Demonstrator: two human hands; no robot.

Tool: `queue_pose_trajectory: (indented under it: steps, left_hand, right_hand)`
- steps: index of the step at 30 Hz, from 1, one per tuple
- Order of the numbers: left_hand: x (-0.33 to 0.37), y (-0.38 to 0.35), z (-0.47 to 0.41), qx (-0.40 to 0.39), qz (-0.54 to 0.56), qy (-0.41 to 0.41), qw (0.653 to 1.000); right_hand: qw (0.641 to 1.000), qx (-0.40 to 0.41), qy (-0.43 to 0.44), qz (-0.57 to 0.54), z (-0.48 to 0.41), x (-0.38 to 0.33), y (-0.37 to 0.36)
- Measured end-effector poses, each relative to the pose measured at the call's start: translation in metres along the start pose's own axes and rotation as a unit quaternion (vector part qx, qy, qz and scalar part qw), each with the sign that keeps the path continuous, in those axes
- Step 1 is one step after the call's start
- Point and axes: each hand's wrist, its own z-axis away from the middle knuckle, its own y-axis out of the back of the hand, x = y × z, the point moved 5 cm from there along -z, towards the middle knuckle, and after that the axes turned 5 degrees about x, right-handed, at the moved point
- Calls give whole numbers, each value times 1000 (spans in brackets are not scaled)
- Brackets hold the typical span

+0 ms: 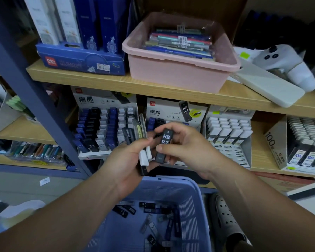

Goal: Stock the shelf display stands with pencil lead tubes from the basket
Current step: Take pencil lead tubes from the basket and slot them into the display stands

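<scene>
Head view, left to right. Upper left: blue deli box point(80, 60), price sticker blurred. Centre left: display stand point(105, 128) stood nearly full, tubes marked HB 0.7. Left hand point(125, 160) gripped a bundle of tubes point(143, 158), likely as ready supply. Right hand point(187, 146) pinched one black tube point(164, 144), HB 0.7 label facing the camera, probably to match it to the deli stand point(176, 110) behind. Far-right box point(270, 140) read 100. Basket point(180, 184), lower centre, held loose tubes point(147, 205).
</scene>
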Motion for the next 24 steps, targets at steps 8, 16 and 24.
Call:
queue_pose_trajectory:
  steps: [8, 16, 24]
  left_hand:
    - [-4, 20, -1, 126, -39, 44, 990]
    - [0, 23, 6, 103, -65, 46, 992]
    - [4, 19, 9, 95, -51, 46, 993]
  right_hand:
    - [971, 208, 19, 118, -34, 30, 82]
    - [908, 270, 122, 298, -57, 41, 83]
    - [883, 219, 164, 381, -67, 51, 66]
